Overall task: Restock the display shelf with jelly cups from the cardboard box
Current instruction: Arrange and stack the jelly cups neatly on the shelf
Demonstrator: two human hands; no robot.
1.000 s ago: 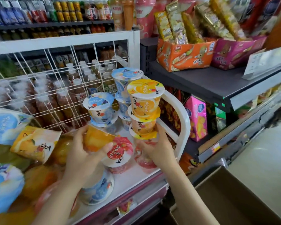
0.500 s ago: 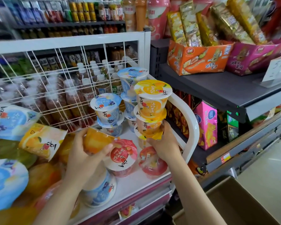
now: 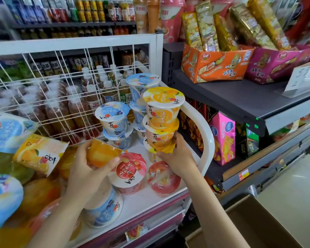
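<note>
Orange jelly cup (image 3: 101,153) is held tilted in the curled fingers of the left hand (image 3: 86,169). The orange stack (image 3: 161,122) is gripped near its base by the right hand (image 3: 179,158), a red cup (image 3: 163,178) lying just below those fingers.

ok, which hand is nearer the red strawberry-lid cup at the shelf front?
Left. The left hand, gripping an orange jelly cup, sits right against the strawberry-lid cup. The right hand grips the orange stack, further right.

Orange jelly cups (image 3: 161,120) stand stacked upright on the white display shelf (image 3: 141,203), cardboard box (image 3: 249,224) below right.
</note>
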